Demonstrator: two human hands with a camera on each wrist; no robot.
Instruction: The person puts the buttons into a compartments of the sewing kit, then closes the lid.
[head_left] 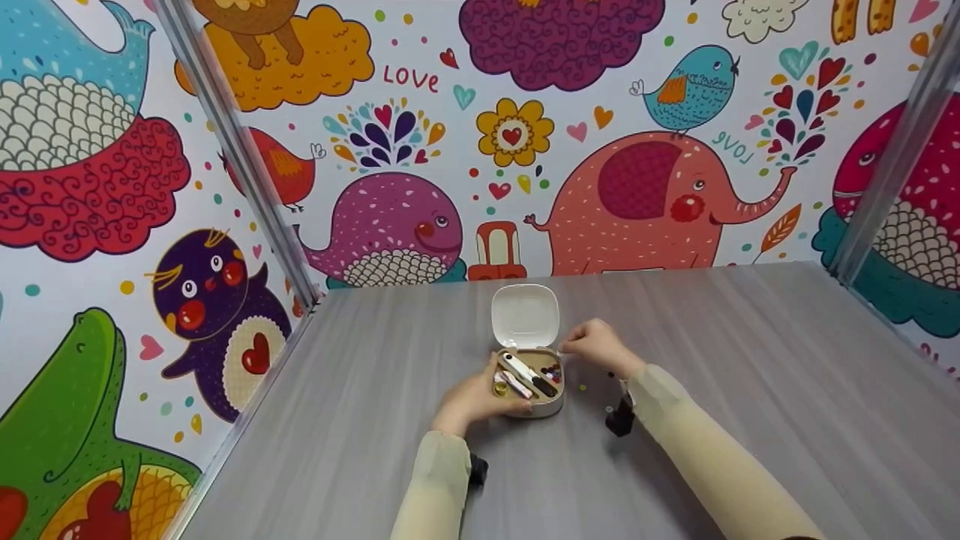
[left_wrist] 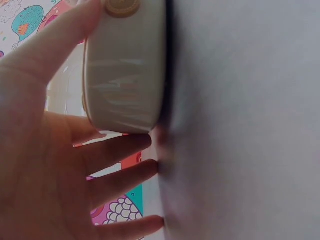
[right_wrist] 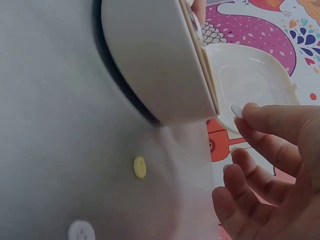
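A small white sewing box (head_left: pixel 553 406) stands on the table with its lid (head_left: pixel 525 316) raised. My left hand (head_left: pixel 476 397) holds it at the left, thumb at the front beside a tan button-shaped clasp (left_wrist: pixel 122 6), other fingers along the side. Just off the box's back right corner, my right hand (head_left: pixel 600 346) pinches a small white button (right_wrist: pixel 237 111) between thumb and forefinger. Inside lie a white tool with a black end (head_left: pixel 529 373), a slim whitish item (head_left: pixel 516 384), a gold-coloured round piece (head_left: pixel 500 388) and several small buttons (head_left: pixel 553 373) in the right compartment.
To the right of the box a yellow button (right_wrist: pixel 140 167) and another white button (right_wrist: pixel 81 231) lie on the grey table (head_left: pixel 360 375). A dark button (head_left: pixel 610 374) is near the right wrist. Printed wall panels (head_left: pixel 420 135) close off the back and sides.
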